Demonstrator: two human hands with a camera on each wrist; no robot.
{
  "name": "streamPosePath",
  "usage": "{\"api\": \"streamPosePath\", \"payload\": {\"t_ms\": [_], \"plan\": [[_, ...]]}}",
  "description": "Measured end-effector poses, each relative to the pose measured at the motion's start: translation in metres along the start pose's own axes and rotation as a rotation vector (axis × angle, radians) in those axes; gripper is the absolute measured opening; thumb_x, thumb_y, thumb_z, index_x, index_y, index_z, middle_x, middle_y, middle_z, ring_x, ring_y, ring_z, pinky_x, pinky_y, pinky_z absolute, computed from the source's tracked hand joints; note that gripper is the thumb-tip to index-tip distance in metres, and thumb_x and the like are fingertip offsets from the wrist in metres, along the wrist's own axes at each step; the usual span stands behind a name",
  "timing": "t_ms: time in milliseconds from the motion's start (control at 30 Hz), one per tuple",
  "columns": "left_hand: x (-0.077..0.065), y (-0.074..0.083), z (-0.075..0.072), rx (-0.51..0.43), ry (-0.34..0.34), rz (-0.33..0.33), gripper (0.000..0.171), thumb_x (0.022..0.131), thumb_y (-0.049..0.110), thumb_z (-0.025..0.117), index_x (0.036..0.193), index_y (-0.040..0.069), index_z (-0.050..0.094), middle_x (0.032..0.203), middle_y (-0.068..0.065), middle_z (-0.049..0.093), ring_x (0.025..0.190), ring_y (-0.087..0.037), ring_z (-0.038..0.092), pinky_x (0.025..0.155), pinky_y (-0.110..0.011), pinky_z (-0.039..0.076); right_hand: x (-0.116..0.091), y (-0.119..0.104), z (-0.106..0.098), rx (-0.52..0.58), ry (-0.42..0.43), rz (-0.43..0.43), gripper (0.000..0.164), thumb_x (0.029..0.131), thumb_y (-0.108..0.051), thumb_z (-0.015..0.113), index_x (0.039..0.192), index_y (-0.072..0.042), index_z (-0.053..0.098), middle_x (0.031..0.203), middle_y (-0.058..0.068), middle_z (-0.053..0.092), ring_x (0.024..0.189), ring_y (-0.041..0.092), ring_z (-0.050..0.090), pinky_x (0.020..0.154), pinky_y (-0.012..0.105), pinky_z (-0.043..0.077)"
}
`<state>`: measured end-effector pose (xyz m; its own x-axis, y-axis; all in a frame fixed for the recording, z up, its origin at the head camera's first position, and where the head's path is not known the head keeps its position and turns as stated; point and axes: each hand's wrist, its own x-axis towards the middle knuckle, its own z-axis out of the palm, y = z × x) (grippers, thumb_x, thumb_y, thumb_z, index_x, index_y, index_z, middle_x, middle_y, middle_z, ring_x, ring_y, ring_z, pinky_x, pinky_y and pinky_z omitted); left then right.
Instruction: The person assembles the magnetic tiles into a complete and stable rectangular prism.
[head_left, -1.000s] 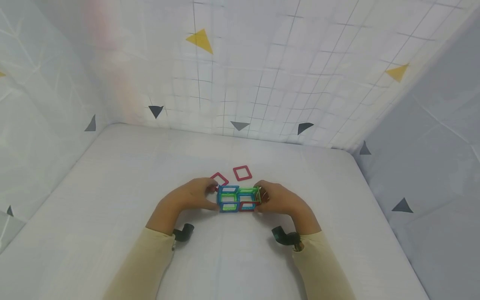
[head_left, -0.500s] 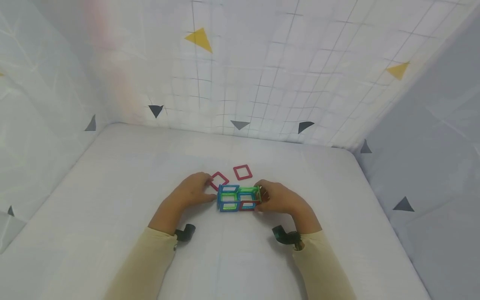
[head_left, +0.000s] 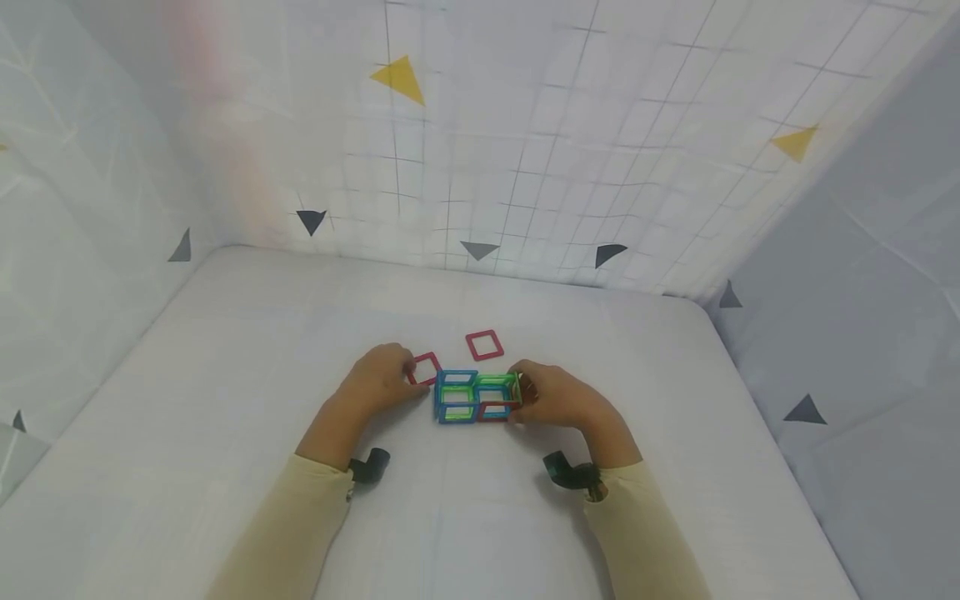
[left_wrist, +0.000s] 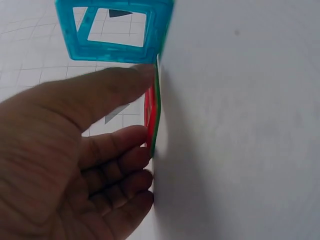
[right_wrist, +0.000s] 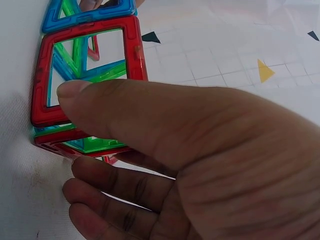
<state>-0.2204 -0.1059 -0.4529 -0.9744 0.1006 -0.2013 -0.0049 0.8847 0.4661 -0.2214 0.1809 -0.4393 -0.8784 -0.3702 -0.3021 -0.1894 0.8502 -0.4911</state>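
A box-like frame of magnetic tiles (head_left: pixel 459 406), with blue, green and red squares, stands on the white table. My right hand (head_left: pixel 555 396) grips its right end. In the right wrist view the thumb lies across an upright red tile (right_wrist: pixel 42 80), while some fingertips are hidden behind the frame. My left hand (head_left: pixel 378 381) pinches a loose red square magnetic tile (head_left: pixel 436 362) between thumb and fingers, just left of the frame. Seen from the left wrist, this tile (left_wrist: pixel 151 115) lies nearly flat against the table, close to a blue tile (left_wrist: pixel 112 52) of the frame.
Another red square tile (head_left: pixel 487 357) lies flat behind the frame. White patterned sheets (head_left: pixel 525 150) form walls at the back and both sides of the table (head_left: pixel 450 517). Each wrist bears a small black camera mount.
My left hand has let go of the frame's left side and taken hold of the nearer red tile, which has turned and slid slightly left and towards me. My right hand stays put.
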Motion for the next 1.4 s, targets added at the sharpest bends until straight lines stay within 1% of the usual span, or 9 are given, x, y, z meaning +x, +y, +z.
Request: {"api": "streamPosePath", "payload": {"t_ms": [67,167,400,500,667,733,900,1067,1400], "plan": [[0.000,-0.001,-0.002,0.000,0.005,-0.016,0.045,0.078,0.037,0.084,0.107,0.008,0.067,0.092,-0.005,0.062,0.088,-0.022,0.056,0.079,-0.036,0.056,0.000,0.000,0.000,0.006,-0.002,-0.004,0.066,0.074,-0.029,0.087,0.132,-0.020,0.056,0.098,-0.003,0.061,0.092,0.018,0.057,0.079,0.034,0.054],[-0.001,-0.002,-0.004,-0.011,0.018,-0.036,0.049,0.075,0.036,0.087,0.108,0.006,0.066,0.092,-0.006,0.061,0.087,-0.022,0.057,0.077,-0.035,0.057,0.000,0.000,0.000,0.015,-0.002,-0.006,0.065,0.074,-0.028,0.087,0.131,-0.020,0.056,0.098,-0.003,0.062,0.092,0.018,0.057,0.079,0.034,0.055],[-0.001,-0.006,-0.006,-0.054,0.036,-0.070,0.067,0.072,0.035,0.089,0.125,0.005,0.060,0.107,-0.009,0.062,0.099,-0.026,0.057,0.090,-0.043,0.056,0.000,0.000,0.000,0.017,-0.003,-0.002,0.065,0.074,-0.027,0.087,0.131,-0.020,0.056,0.099,-0.003,0.062,0.092,0.018,0.058,0.080,0.035,0.055],[0.000,-0.009,-0.005,-0.049,0.042,-0.057,0.071,0.071,0.035,0.090,0.128,0.004,0.059,0.110,-0.011,0.062,0.102,-0.027,0.058,0.092,-0.044,0.055,0.000,0.000,0.000,0.015,-0.002,-0.006,0.065,0.074,-0.027,0.087,0.131,-0.020,0.056,0.099,-0.003,0.062,0.092,0.018,0.058,0.080,0.035,0.055],[0.002,-0.017,-0.004,-0.016,0.029,-0.017,0.081,0.073,0.036,0.088,0.139,0.004,0.053,0.126,-0.014,0.060,0.114,-0.029,0.055,0.099,-0.048,0.052,0.000,0.000,0.000,0.013,-0.004,0.002,0.066,0.074,-0.028,0.087,0.131,-0.021,0.056,0.099,-0.003,0.062,0.093,0.018,0.058,0.080,0.035,0.055],[0.003,-0.019,-0.004,-0.012,0.021,-0.009,0.083,0.074,0.037,0.088,0.142,0.005,0.051,0.128,-0.014,0.059,0.116,-0.029,0.054,0.100,-0.048,0.051,0.000,0.000,0.001,0.016,-0.006,0.005,0.065,0.074,-0.027,0.087,0.131,-0.021,0.056,0.100,-0.003,0.062,0.093,0.019,0.058,0.080,0.035,0.055],[0.005,-0.021,-0.005,-0.016,0.025,0.003,0.075,0.073,0.036,0.088,0.134,0.005,0.059,0.117,-0.012,0.061,0.109,-0.028,0.055,0.096,-0.046,0.053,-0.001,0.000,0.000,0.022,-0.008,-0.002,0.064,0.075,-0.026,0.087,0.130,-0.020,0.056,0.098,-0.002,0.062,0.092,0.019,0.058,0.078,0.034,0.055],[0.006,-0.021,-0.004,-0.012,0.042,0.012,0.067,0.074,0.035,0.088,0.127,0.005,0.063,0.111,-0.010,0.063,0.105,-0.026,0.055,0.096,-0.045,0.053,-0.002,-0.001,-0.001,0.018,-0.004,-0.009,0.064,0.075,-0.026,0.087,0.130,-0.020,0.056,0.096,-0.002,0.062,0.090,0.019,0.057,0.076,0.033,0.054],[0.005,-0.019,-0.005,-0.022,0.015,-0.023,0.066,0.072,0.039,0.088,0.123,0.005,0.063,0.103,-0.008,0.062,0.097,-0.025,0.056,0.085,-0.042,0.057,-0.002,-0.002,-0.001,0.017,0.001,-0.013,0.065,0.076,-0.026,0.086,0.132,-0.019,0.055,0.096,-0.002,0.061,0.091,0.019,0.057,0.077,0.033,0.054]]}}
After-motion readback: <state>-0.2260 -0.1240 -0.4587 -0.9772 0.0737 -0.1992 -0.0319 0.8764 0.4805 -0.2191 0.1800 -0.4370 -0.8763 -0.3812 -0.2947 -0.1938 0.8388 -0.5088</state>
